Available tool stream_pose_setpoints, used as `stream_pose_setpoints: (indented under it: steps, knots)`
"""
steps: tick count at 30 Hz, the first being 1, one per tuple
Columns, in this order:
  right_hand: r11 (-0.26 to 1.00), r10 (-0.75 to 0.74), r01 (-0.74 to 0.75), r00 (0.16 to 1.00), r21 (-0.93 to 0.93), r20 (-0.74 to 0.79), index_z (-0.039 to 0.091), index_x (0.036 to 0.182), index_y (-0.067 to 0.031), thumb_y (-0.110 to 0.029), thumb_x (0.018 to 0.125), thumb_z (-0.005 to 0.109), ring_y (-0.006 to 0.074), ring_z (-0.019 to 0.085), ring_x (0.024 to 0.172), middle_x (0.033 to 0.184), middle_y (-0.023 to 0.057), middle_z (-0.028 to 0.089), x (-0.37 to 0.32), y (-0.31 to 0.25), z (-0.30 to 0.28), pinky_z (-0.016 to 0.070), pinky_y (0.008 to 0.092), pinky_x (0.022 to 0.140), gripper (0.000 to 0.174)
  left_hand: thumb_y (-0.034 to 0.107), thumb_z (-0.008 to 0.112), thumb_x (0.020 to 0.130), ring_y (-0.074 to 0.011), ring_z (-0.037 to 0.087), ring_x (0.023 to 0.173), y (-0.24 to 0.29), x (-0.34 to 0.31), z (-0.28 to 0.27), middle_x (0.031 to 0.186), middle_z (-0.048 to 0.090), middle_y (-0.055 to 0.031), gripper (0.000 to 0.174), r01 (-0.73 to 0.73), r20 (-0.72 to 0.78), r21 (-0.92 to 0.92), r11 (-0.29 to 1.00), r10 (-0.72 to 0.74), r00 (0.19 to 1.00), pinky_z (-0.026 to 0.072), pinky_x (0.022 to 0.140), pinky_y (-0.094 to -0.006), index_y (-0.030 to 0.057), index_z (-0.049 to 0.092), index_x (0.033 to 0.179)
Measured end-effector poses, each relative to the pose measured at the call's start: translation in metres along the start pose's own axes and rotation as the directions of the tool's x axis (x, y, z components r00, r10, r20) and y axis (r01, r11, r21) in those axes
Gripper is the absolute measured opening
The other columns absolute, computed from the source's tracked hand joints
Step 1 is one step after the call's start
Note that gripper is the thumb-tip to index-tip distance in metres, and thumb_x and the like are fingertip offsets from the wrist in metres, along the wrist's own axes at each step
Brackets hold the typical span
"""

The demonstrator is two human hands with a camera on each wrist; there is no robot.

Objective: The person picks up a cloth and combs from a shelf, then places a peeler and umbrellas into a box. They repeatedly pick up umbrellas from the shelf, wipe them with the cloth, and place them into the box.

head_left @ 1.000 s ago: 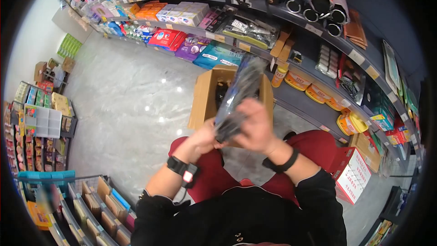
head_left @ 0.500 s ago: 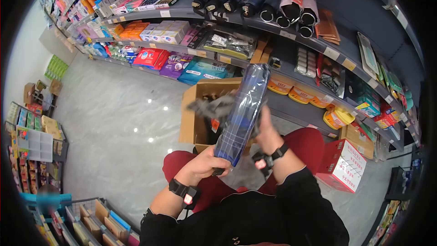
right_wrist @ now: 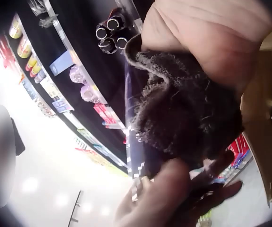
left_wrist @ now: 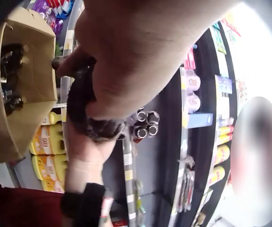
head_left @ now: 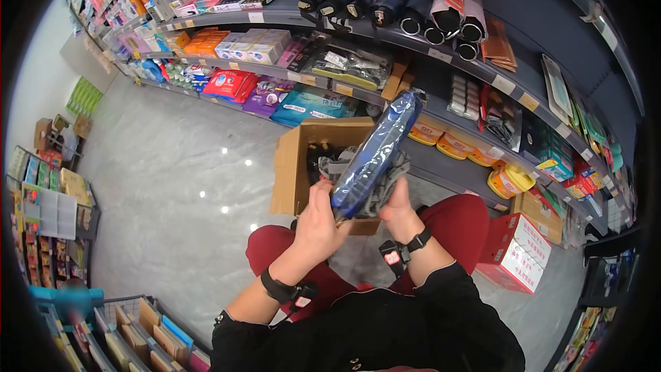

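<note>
A blue folded umbrella (head_left: 377,155) in shiny clear plastic slants up and away in front of me. My left hand (head_left: 317,227) holds its near end, with the fingers along its left side. Behind and beside it bunches a grey fuzzy cloth (head_left: 379,196), which my right hand (head_left: 399,208) grips from the right. In the right wrist view the cloth (right_wrist: 183,104) hangs from the right hand (right_wrist: 207,38), with left fingers (right_wrist: 169,189) below it. Beneath the umbrella stands an open cardboard box (head_left: 286,176) with dark items inside.
Ahead, a shelf holds a row of dark folded umbrellas (head_left: 375,0). Yellow tubs (head_left: 509,180) sit on the lowest shelf. A red and white box (head_left: 516,251) stands on the floor to the right, near my knee. Crates of folders (head_left: 151,331) are at lower left.
The cloth moved from around the near end to the umbrella's left side, then behind and beside it. The umbrella has turned and tilts further right. The left hand has shifted at its near end.
</note>
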State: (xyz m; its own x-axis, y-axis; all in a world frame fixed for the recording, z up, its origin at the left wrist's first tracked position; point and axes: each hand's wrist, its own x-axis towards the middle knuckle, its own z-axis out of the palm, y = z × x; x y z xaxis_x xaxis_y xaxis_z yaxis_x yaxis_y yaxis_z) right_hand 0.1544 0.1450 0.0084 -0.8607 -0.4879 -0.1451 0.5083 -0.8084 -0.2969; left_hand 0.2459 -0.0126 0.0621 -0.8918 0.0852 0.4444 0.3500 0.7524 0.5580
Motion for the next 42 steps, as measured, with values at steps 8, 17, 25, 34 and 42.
stream_pose_setpoints:
  steps: [8, 17, 25, 34, 42]
  knots:
    - [0.997, 0.027, -0.029, 0.999, -0.069, -0.025, 0.060, 0.119, -0.0031, -0.038, 0.094, 0.054, 0.0210, 0.066, 0.094, 0.107, 0.0098, 0.067, 0.003, -0.013, -0.004, 0.0558, 0.0357, 0.083, 0.043, 0.022, 0.072, 0.084, -0.0247, 0.067, 0.080, 0.002, 0.007, -0.021, 0.113, 0.056, -0.0151, 0.068, 0.772, 0.783, -0.620, -0.139, -0.161, 0.600, 0.0593, 0.061, -0.0330, 0.0002, 0.032, 0.134]
    - [0.476, -0.519, 0.332, 0.853, -0.814, 0.045, 0.062, 0.109, 0.0006, -0.012, 0.090, 0.054, 0.0181, 0.063, 0.092, 0.102, 0.0073, 0.065, -0.003, -0.026, 0.034, 0.0500, 0.0318, 0.083, 0.024, 0.014, 0.070, 0.080, -0.0080, 0.051, 0.047, -0.021, 0.002, -0.010, 0.063, 0.058, -0.0026, 0.018, 0.849, 0.718, -0.523, 0.079, -0.495, 0.488, 0.0371, 0.041, -0.0222, 0.0042, 0.057, 0.090]
    - [-0.706, 0.067, 0.602, 0.581, -0.373, 0.811, 0.066, 0.090, -0.0092, -0.020, 0.061, 0.070, 0.0290, 0.055, 0.109, 0.101, 0.0064, 0.061, -0.009, -0.002, 0.077, 0.0374, 0.0543, 0.102, 0.031, 0.010, 0.070, 0.077, -0.0120, 0.057, 0.063, -0.027, -0.018, 0.004, 0.075, 0.061, -0.0038, 0.025, 0.592, 0.475, -0.447, 0.670, -0.383, 0.792, 0.0464, 0.055, -0.0287, 0.0017, 0.060, 0.099]
    - [-0.031, -0.079, -0.008, 0.997, -0.999, -0.006, 0.067, 0.102, 0.0009, -0.024, 0.091, 0.058, 0.0226, 0.066, 0.088, 0.102, 0.0093, 0.069, 0.047, -0.120, 0.038, 0.0511, 0.0336, 0.080, 0.029, 0.022, 0.074, 0.072, -0.0224, 0.066, 0.079, -0.031, -0.036, -0.045, 0.088, 0.068, -0.0157, 0.046, 0.619, 0.522, -0.246, 0.746, -0.435, 0.733, 0.0508, 0.075, -0.0333, -0.0030, 0.061, 0.109]
    - [0.431, 0.047, -0.110, 0.994, -0.895, -0.100, 0.062, 0.115, 0.0044, -0.017, 0.093, 0.054, 0.0132, 0.063, 0.087, 0.102, 0.0060, 0.067, 0.027, -0.096, 0.004, 0.0508, 0.0273, 0.078, 0.031, 0.014, 0.074, 0.080, -0.0087, 0.057, 0.081, -0.043, 0.028, -0.097, 0.090, 0.065, -0.0023, 0.036, 0.510, 0.100, -0.497, 0.702, -0.538, 0.837, 0.0498, 0.073, -0.0274, -0.0015, 0.061, 0.110]
